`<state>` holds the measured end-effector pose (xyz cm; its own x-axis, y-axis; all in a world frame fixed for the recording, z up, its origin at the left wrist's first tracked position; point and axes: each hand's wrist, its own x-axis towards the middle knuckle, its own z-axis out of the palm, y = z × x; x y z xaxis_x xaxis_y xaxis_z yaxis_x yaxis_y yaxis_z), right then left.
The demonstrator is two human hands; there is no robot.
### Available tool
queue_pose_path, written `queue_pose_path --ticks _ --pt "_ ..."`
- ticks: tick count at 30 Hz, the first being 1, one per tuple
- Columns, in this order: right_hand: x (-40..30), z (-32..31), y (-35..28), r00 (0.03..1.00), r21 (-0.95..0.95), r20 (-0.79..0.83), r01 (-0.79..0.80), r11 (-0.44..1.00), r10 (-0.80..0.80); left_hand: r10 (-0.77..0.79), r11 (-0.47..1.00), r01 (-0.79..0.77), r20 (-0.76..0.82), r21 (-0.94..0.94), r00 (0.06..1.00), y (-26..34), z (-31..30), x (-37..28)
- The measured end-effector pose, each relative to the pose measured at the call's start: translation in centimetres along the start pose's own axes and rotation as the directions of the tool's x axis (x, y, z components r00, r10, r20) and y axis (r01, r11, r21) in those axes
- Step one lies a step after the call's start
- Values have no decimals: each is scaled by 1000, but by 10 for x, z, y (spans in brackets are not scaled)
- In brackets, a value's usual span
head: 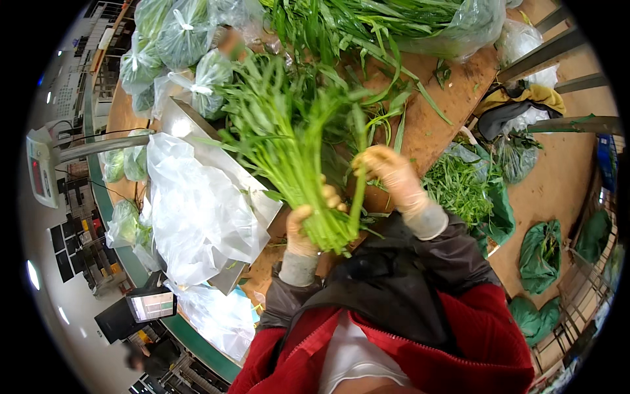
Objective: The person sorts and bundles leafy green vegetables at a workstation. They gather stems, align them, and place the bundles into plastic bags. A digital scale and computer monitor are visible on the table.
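Observation:
My left hand (305,229), in a thin glove, is wrapped round the lower stems of a large bunch of leafy green vegetables (290,143), its leaves pointing away from me. My gloved right hand (386,172) is beside the bunch, its fingers bent at one green stalk (360,192) that stands apart on the right; that hand is slightly blurred. Beyond the bunch lies a big heap of long-leaved greens (354,24), partly inside a clear plastic bag (472,32). Loose leaves lie on the brown tabletop (438,113).
Left are a metal scale pan (261,197) under clear plastic bags (197,207), a scale display (42,167), tied bags of greens (182,37) and a monitor (152,305). Right are green sacks (540,256), loose greens (457,189) and metal bars (541,54). A person (160,357) is at lower left.

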<state>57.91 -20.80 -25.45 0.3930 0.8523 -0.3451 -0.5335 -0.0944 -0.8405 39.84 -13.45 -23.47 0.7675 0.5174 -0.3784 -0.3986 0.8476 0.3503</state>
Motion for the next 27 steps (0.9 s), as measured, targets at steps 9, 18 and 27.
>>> queue_pose_path --ticks 9,18,27 --pt "13 27 14 968 -175 1 -246 953 250 -185 982 177 -123 -69 975 -8 -32 -11" --pt "11 8 -8 892 -800 195 386 460 -409 -206 977 212 -127 36 970 -4 -29 -4" --pt "79 70 19 -200 200 980 979 -43 5 -506 787 581 -323 208 800 31 -20 -17"
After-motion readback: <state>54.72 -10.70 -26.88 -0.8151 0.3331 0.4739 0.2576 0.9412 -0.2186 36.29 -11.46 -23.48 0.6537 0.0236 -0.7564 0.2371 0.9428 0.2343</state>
